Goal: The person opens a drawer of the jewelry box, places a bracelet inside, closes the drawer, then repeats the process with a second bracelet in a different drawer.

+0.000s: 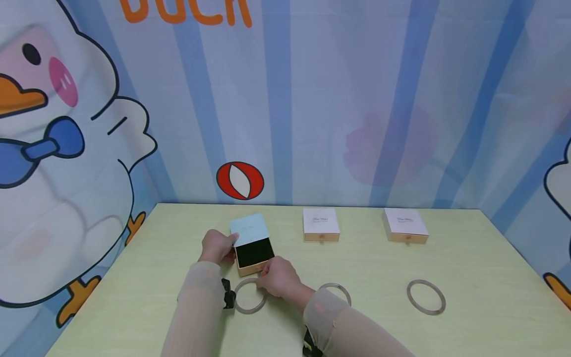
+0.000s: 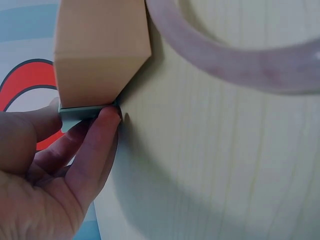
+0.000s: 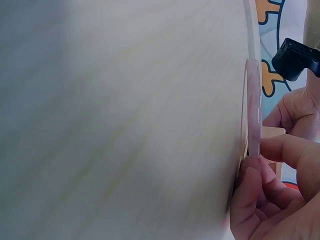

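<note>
A light-blue gift box (image 1: 250, 229) stands on the table with its dark-lined drawer (image 1: 254, 252) pulled out toward the person. My left hand (image 1: 217, 246) grips the blue sleeve at its left side; the left wrist view shows that hand (image 2: 65, 165) with thumb and fingers on either side of it. My right hand (image 1: 278, 276) is close by the drawer's front right corner. Its thumb and fingers pinch the far edge of a pale pinkish bangle (image 1: 251, 312), seen edge-on in the right wrist view with the fingertips around the near end of the bangle (image 3: 254, 107).
Two white-topped boxes (image 1: 321, 222) (image 1: 406, 222) with closed drawers stand along the back of the table. A second bangle (image 1: 343, 290) is partly hidden by my right forearm, and a third bangle (image 1: 426, 297) lies at the right. A printed curtain (image 1: 312, 99) hangs behind the table.
</note>
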### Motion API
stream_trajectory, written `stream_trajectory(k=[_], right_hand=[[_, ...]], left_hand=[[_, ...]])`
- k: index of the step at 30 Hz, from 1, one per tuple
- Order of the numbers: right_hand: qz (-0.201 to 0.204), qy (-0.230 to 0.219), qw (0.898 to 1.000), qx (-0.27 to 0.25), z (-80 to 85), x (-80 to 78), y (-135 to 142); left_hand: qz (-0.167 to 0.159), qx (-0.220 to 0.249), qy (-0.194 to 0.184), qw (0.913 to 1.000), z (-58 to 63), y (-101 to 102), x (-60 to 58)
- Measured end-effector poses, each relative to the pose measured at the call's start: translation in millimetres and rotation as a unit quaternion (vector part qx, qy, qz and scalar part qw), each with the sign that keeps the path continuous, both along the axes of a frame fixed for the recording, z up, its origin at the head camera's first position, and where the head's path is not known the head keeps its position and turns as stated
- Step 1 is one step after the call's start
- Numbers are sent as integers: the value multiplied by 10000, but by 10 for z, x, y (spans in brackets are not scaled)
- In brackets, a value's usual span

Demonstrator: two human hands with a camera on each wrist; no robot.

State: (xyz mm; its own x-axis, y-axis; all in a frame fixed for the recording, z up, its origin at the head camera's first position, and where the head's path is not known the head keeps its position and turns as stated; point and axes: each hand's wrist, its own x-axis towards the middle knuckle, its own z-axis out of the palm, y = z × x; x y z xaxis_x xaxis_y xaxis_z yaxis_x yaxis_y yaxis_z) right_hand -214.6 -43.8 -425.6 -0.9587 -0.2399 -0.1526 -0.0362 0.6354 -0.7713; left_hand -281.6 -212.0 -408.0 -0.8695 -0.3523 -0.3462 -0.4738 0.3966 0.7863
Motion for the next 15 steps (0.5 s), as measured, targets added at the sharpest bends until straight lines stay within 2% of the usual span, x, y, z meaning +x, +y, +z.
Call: stream_trajectory(k=[5, 15], right_hand=[[-23, -111, 9999, -44, 28, -3, 4], [42, -482, 9975, -521, 42, -29, 55]], left_hand=[[-23, -23, 43, 10000, -11, 0, 0], [-17, -42, 115, 9999, -19, -2, 8]])
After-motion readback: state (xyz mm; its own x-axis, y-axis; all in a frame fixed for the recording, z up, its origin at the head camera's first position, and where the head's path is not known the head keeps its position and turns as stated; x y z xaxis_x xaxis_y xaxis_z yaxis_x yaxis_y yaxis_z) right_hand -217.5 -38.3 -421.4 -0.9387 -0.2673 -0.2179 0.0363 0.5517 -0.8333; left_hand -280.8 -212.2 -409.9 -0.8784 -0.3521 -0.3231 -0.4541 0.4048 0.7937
